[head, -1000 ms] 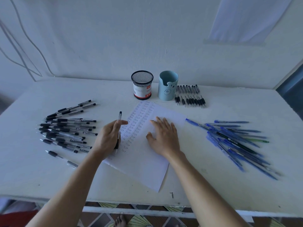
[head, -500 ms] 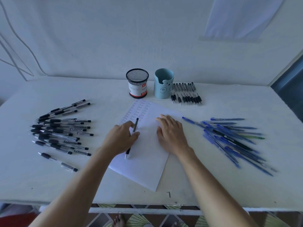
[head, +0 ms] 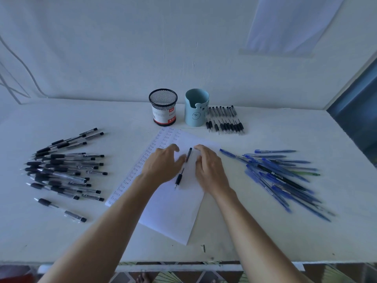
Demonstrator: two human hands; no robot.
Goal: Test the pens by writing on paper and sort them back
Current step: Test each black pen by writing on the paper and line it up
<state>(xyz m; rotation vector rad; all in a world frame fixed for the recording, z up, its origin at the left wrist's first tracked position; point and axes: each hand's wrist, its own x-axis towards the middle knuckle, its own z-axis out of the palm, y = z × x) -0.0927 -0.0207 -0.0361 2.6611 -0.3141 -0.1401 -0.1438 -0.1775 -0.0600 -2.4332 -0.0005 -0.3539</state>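
A slim black pen [head: 183, 168] slants over the white written-on paper sheet [head: 173, 217] between the left hand [head: 161, 165], fingers loosely curled, grip on it unclear, and the right hand [head: 210, 170], fingers relaxed open on the sheet.
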